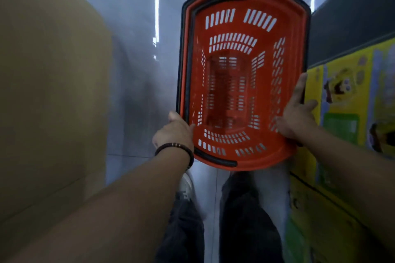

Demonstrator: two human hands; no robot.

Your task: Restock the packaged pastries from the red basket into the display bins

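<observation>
A red slotted plastic basket with dark rim and handles [241,83] hangs over the grey tiled floor [136,70], toward 1 o'clock. The left hand [174,132] grips its rim at 7 o'clock; the right hand [297,113] clasps the rim at 4 o'clock. Plain brown cardboard [49,92] fills 9 o'clock. Yellow cartoon-printed cartons [346,100] stand at 3 o'clock, their lettering too blurred to read.

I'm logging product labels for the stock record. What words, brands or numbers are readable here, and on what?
No text can be read.
yellow cartons: cartoon prints and a green panel, lettering too blurred.
red basket: no text shows.
brown cardboard box: no print shows.
</observation>
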